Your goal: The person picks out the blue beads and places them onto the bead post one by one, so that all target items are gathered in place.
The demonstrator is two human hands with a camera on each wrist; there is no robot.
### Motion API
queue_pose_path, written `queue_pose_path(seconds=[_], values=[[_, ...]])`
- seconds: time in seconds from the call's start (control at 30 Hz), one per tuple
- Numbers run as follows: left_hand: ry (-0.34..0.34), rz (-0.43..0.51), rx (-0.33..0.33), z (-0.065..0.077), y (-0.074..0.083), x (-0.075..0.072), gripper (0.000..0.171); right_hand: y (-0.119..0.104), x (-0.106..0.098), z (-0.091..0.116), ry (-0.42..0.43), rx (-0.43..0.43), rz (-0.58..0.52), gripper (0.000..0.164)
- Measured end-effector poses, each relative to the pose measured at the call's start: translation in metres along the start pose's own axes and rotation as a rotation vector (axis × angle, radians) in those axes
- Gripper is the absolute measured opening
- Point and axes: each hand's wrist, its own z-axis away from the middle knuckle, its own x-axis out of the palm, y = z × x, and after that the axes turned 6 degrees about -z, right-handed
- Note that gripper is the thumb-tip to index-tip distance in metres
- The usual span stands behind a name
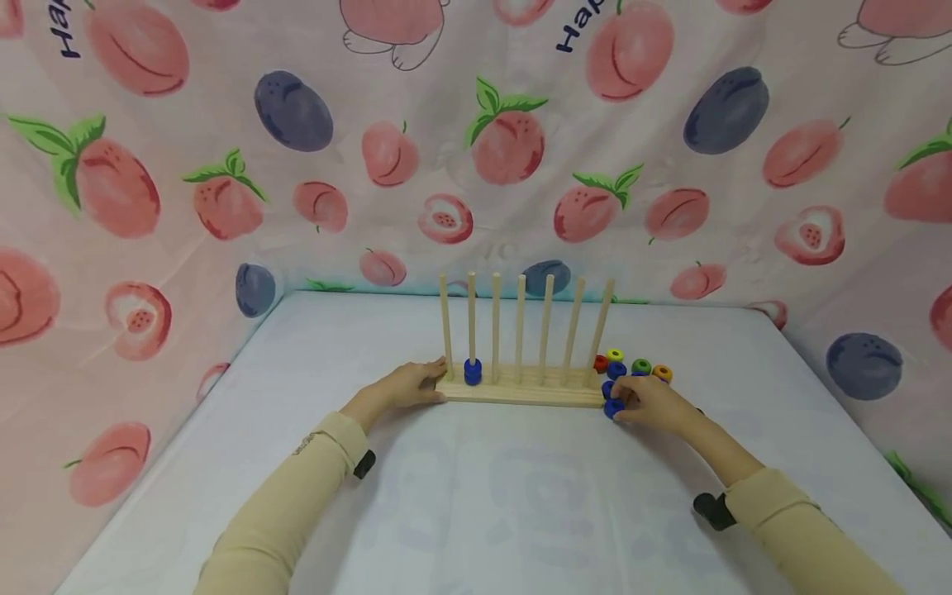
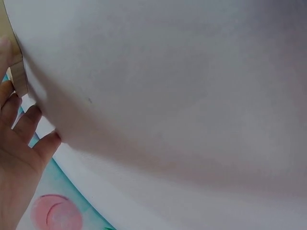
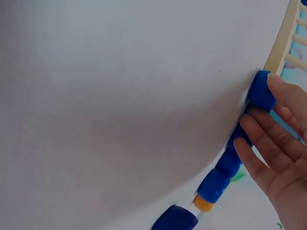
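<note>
A wooden peg rack (image 1: 521,397) with several upright pegs stands on the table. Two blue beads (image 1: 472,372) are stacked on its second peg from the left. My left hand (image 1: 407,385) grips the rack's left end, thumb in front and fingers round the far side; the left wrist view shows the wooden end (image 2: 18,76) beside the fingers. Off the rack's right end, my right hand (image 1: 654,402) pinches a blue bead (image 3: 261,90) between thumb and fingers. More blue beads (image 3: 214,186) lie in a row under and beyond that hand, partly hidden by it.
Past the right hand lie a yellow bead (image 1: 614,355), a green bead (image 1: 641,366), an orange bead (image 1: 662,373) and a red bead (image 1: 600,363). A fruit-print cloth (image 1: 446,124) hangs behind the white table (image 1: 476,496).
</note>
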Motion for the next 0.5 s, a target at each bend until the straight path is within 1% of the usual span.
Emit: queue_pose_path(seconds=[0.17, 0.33, 0.5], values=[[0.016, 0.011, 0.003, 0.0024, -0.0023, 0.0003, 0.063, -0.0019, 0.0009, -0.0015, -0.001, -0.002, -0.009, 0.021], [0.017, 0.0, 0.003, 0.0021, 0.0004, 0.0007, 0.063, -0.0011, 0.0024, 0.002, -0.002, -0.009, -0.032, 0.021], [0.013, -0.009, -0.007, 0.0028, 0.0023, 0.0002, 0.062, -0.0023, 0.0017, 0.0028, -0.009, -0.029, -0.025, 0.02]])
